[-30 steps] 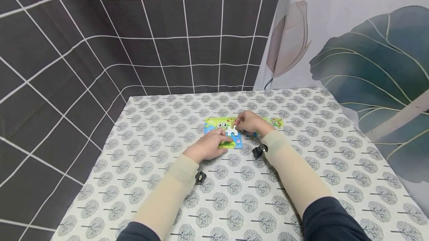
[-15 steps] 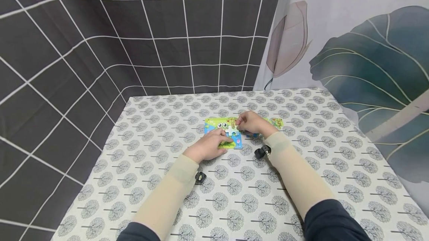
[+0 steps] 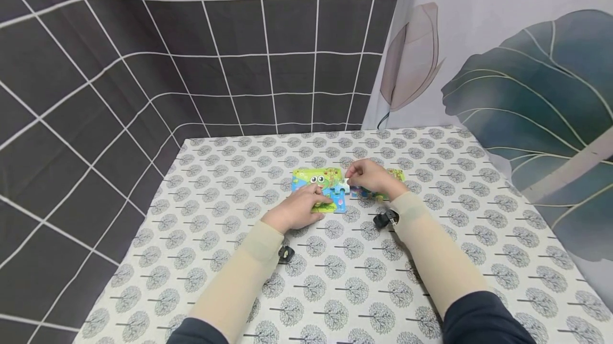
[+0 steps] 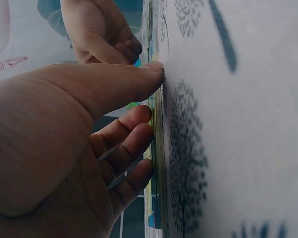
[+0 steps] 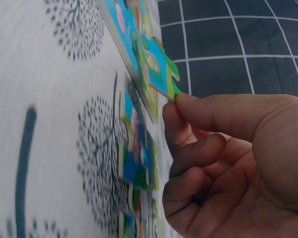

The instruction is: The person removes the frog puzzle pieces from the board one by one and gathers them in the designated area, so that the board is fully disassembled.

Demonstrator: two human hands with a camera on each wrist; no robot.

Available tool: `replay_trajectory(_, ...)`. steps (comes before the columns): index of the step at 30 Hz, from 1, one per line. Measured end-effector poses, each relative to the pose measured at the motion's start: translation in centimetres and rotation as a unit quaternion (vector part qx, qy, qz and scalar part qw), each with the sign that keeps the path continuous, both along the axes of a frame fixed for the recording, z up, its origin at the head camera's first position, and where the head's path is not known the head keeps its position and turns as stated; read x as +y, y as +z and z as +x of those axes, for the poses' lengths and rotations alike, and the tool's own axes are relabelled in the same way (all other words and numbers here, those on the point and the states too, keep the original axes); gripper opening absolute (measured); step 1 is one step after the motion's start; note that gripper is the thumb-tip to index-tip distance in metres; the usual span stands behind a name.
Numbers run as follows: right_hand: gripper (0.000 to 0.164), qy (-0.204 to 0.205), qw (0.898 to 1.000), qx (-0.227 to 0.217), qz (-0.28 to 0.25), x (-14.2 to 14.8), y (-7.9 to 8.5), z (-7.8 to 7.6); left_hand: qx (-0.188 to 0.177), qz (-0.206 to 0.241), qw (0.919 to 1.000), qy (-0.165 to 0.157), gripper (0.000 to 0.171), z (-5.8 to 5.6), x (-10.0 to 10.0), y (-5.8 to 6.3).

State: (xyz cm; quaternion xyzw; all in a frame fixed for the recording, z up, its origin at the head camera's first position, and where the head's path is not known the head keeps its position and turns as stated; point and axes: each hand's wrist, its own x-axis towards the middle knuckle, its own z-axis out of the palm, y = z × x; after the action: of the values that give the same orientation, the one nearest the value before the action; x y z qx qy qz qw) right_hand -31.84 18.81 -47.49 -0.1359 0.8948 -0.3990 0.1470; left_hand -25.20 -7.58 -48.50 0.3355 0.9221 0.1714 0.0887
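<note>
A small puzzle board (image 3: 328,175) with a green frog, its two big eyes showing, lies on the patterned cloth. My left hand (image 3: 299,207) rests on its left side, thumb by the near edge and fingers on the picture. The left wrist view shows those fingertips (image 4: 144,134) against the thin board. Between thumb and index finger, my right hand (image 3: 371,175) pinches a puzzle piece (image 5: 161,74) by its edge. The piece is blue and green and tilts up over the board's right side. The other right fingers are curled in.
Several loose puzzle pieces (image 5: 134,168) lie right of the board, partly hidden by my right hand in the head view. The tablecloth (image 3: 335,269) has a tree print. A dark checked curtain (image 3: 287,25) hangs behind, and a floral one (image 3: 416,57) hangs at the right.
My right hand has moved to the right with the puzzle piece, from over the board to its right edge. My left hand and the board have stayed in place.
</note>
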Motion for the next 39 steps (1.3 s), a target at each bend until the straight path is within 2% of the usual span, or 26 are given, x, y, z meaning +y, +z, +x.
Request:
replay_trajectory(7, 0.012, -0.014, 1.0, 0.003, -0.005, 1.7, 0.1, 0.3, 0.0, 0.001, 1.0, -0.002, 0.048, 0.1, 0.0, 0.0)
replay_trajectory(13, 0.014, -0.025, 0.999, -0.012, -0.023, 3.3, 0.1, 0.7, -0.001, 0.004, 1.0, -0.002, 0.048, 0.1, 0.0, 0.0)
replay_trajectory(24, 0.019, -0.034, 0.999, -0.018, -0.026, 6.8, -0.1, 1.5, -0.001, 0.004, 1.0, -0.001, 0.049, 0.0, -0.1, -0.2)
replay_trajectory(35, 0.021, -0.069, 0.998, -0.005, 0.004, 9.9, -0.3, 2.4, -0.002, 0.002, 1.0, 0.002, 0.048, 0.0, -0.1, -0.2)
replay_trajectory(39, 0.023, -0.078, 0.997, -0.015, 0.002, 11.0, -0.2, 2.7, -0.003, 0.003, 1.0, 0.003, 0.048, 0.0, 0.0, -0.1)
